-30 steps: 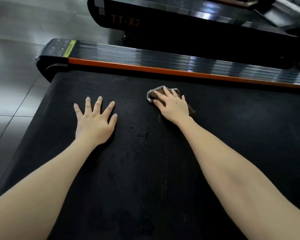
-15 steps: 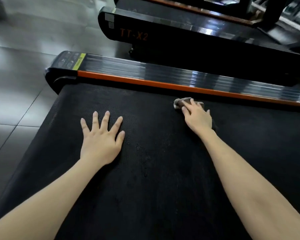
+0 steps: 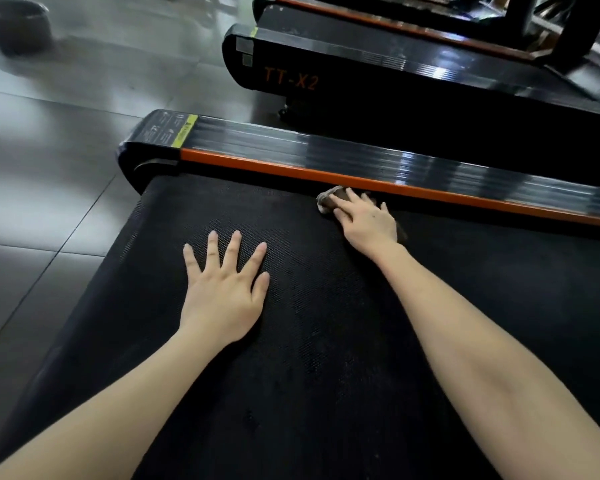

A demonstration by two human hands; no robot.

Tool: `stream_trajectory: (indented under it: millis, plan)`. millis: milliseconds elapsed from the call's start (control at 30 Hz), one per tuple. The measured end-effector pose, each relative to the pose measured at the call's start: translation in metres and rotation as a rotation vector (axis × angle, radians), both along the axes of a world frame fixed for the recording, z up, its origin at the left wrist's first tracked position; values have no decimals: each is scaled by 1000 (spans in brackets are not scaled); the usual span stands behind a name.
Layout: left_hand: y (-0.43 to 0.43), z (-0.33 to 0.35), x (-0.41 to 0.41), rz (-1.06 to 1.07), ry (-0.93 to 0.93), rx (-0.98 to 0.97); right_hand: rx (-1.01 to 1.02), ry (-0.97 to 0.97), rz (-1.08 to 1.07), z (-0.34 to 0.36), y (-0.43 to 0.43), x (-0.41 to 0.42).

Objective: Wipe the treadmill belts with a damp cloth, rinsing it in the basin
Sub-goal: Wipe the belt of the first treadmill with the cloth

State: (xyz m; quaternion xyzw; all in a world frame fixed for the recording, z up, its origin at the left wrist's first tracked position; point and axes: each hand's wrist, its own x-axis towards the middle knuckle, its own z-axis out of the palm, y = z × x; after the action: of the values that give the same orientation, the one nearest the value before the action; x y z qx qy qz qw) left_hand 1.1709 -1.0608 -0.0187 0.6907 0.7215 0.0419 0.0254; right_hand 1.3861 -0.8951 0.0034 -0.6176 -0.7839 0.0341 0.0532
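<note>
A black textured treadmill belt (image 3: 326,341) fills the lower view. My left hand (image 3: 222,289) lies flat on it with fingers spread and holds nothing. My right hand (image 3: 364,220) presses a small brown-grey cloth (image 3: 328,199) onto the belt's far edge, right against the orange side strip (image 3: 291,169). Most of the cloth is hidden under the palm; only its left corner shows. A dark basin (image 3: 14,24) stands on the floor at the far top left.
Beyond the orange strip runs a glossy black side rail (image 3: 361,147) with a yellow label. A second treadmill marked TT-X2 (image 3: 291,79) stands behind it. Grey floor tiles (image 3: 49,168) lie to the left.
My right hand has slid the cloth away from me across the belt, up to the orange strip. The left hand stayed flat in place. The camera tilted up, bringing the basin into view.
</note>
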Motion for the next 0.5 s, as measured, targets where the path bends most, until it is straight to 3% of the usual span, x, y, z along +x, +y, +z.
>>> stream_trajectory:
  millis: [133, 267, 367, 433, 500]
  plan:
    - [0, 4, 2, 2, 5, -33, 6, 14, 165, -1, -56, -16]
    - [-1, 7, 1, -6, 20, -55, 75, 63, 487, -2, -200, 6]
    - [-1, 9, 1, -12, 2, -63, 7, 40, 694, -3, -298, 43]
    - [-1, 9, -1, -8, -8, -63, -26, 40, 801, 3, -309, 73]
    - [-2, 7, 0, -8, -12, -57, -6, 25, 752, -1, -272, 97]
